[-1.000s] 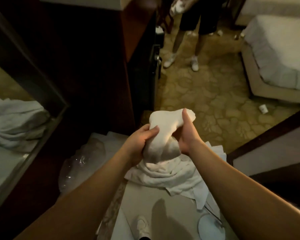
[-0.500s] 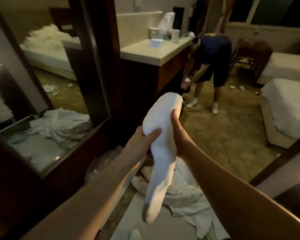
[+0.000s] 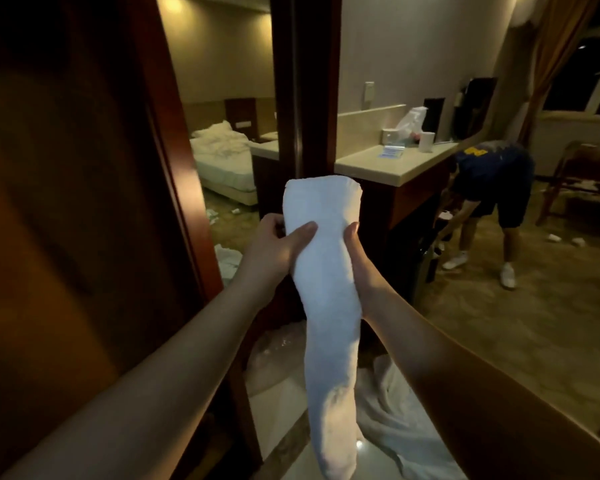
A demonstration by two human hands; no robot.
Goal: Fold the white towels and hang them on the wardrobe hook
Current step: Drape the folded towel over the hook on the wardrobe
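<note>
Step in hand: a folded white towel [image 3: 321, 271] is held up at chest height in front of the dark wardrobe [image 3: 70, 202]; the folding is judged to be done and the carry to the hook in progress.
Next move: the hook must be found, since none is seen here; the towel's doubled upper end would then have to be lifted over it without the fold slipping open.
Left hand [image 3: 274, 247]: the thumb is laid across the towel's front and the fingers are curled behind its left edge, so that the cloth is pinched between them.
Right hand [image 3: 355, 261]: the thumb is pressed along the towel's right edge; the remaining fingers are hidden behind the cloth, and their spread cannot be told.
Towel: held upright between both hands, its lower part hanging free below them.
Remaining work: a heap of white linen [image 3: 395, 410] is seen low down behind the hanging end.
</note>
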